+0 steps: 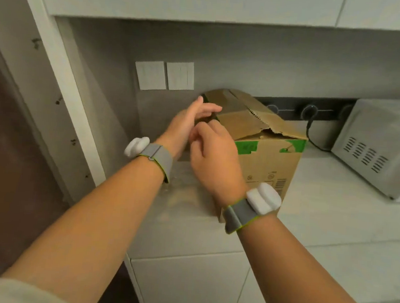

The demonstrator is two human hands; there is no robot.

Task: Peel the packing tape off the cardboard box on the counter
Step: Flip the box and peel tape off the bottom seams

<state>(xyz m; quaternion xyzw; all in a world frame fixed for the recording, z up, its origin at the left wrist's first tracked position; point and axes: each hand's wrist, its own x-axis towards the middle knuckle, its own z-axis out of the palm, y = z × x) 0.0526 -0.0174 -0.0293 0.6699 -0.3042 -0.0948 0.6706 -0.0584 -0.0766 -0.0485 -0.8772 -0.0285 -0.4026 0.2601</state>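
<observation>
Both hands meet at the near top corner of one cardboard box (pixel 263 166) on the counter (pixel 334 211). Left hand (pixel 187 121) lies loose-fingered against it; right hand (pixel 214 152) curls, its fingertips hidden, so any tape pinched can't be made out. Two green strips (pixel 293 146) show.

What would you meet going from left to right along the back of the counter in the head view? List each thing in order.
wall switch plates → cardboard box → wall socket strip → microwave

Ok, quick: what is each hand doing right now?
Left hand: open, fingers straight, against the cardboard box top corner.
Right hand: fingers curled at the box's top edge; whether they pinch tape cannot be told.
</observation>
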